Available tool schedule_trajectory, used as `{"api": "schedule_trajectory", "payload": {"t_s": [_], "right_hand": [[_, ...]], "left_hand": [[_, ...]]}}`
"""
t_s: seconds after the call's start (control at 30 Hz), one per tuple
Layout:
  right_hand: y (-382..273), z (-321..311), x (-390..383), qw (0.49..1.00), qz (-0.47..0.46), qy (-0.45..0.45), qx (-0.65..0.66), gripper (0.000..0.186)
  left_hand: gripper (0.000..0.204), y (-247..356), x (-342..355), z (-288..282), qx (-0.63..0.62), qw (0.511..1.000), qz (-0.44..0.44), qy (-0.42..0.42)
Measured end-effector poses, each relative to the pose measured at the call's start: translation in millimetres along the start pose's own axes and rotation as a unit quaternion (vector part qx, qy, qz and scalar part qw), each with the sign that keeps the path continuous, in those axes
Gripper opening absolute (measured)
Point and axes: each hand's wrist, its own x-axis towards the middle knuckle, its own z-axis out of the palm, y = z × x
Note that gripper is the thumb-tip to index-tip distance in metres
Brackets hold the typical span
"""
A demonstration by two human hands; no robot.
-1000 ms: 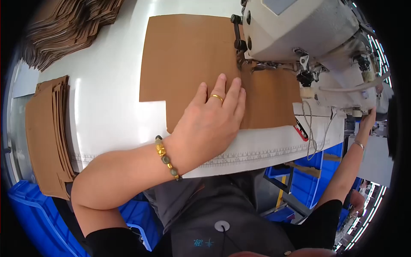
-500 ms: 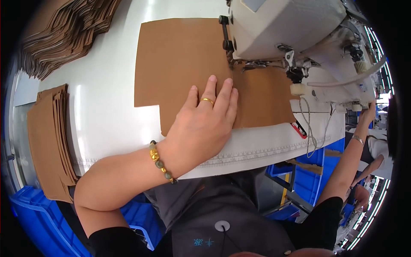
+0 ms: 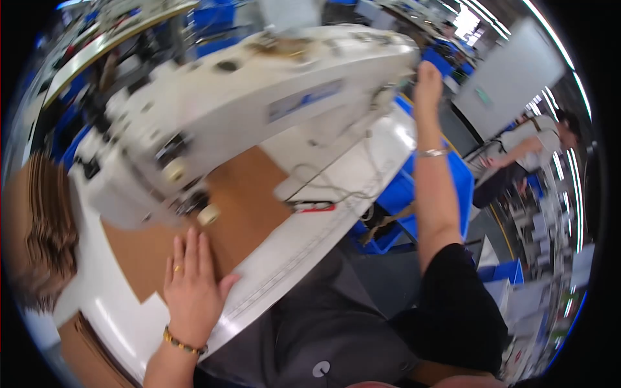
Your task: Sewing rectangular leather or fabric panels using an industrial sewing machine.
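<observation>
Flat on the white table lies a brown sheet panel (image 3: pixel 249 194), partly hidden beneath the head of a white sewing machine (image 3: pixel 239 103). My left hand (image 3: pixel 194 284) rests palm down on the panel's near part, fingers stretched out and thumb apart, just in front of the needle area. The needle itself is hidden by the machine head. My right arm is reaching far to the right, and my right hand (image 3: pixel 428 87) is at the machine's right end. Its fingers are mostly hidden there and blurred.
Brown cut pieces stand in a stack (image 3: pixel 48 220) at the left, with another stack (image 3: pixel 90 352) nearer me. A small red tool (image 3: pixel 315 207) lies beside a loose cord (image 3: pixel 336 187). Blue bins (image 3: pixel 453 187) stand to the right; a person (image 3: pixel 527 149) is beyond them.
My view has swung toward the right, bringing the whole machine and my right hand into sight. My left hand stays flat on the panel, its thumb now spread out.
</observation>
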Motion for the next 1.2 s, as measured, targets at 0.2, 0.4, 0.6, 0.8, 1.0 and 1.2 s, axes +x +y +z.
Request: {"api": "schedule_trajectory", "payload": {"t_s": [0.2, 0.4, 0.6, 0.8, 1.0, 1.2], "right_hand": [[-188, 22, -180, 0.898, -0.348, -0.185, 0.194, 0.017], [-288, 77, -261, 0.761, -0.363, -0.513, 0.160, 0.023], [-292, 107, -292, 0.778, -0.381, -0.465, 0.182, 0.031], [-287, 96, -276, 0.799, -0.400, -0.411, 0.178, 0.019], [-299, 71, -259, 0.791, -0.450, -0.339, 0.237, 0.012], [-302, 80, -265, 0.792, -0.429, -0.376, 0.217, 0.016]], "left_hand": [[0.062, -3, 2, -3, 0.013, 1.000, 0.025, -0.004], [0.050, -5, 4, -8, 0.038, 0.999, 0.014, -0.001], [0.056, -5, 1, -2, 0.006, 1.000, -0.017, -0.018], [0.056, 3, 5, -6, 0.031, 0.999, 0.005, 0.009], [0.057, 0, 4, -6, 0.047, 0.999, -0.002, 0.024], [0.057, -3, 5, -4, 0.043, 0.998, 0.006, 0.041]]}}
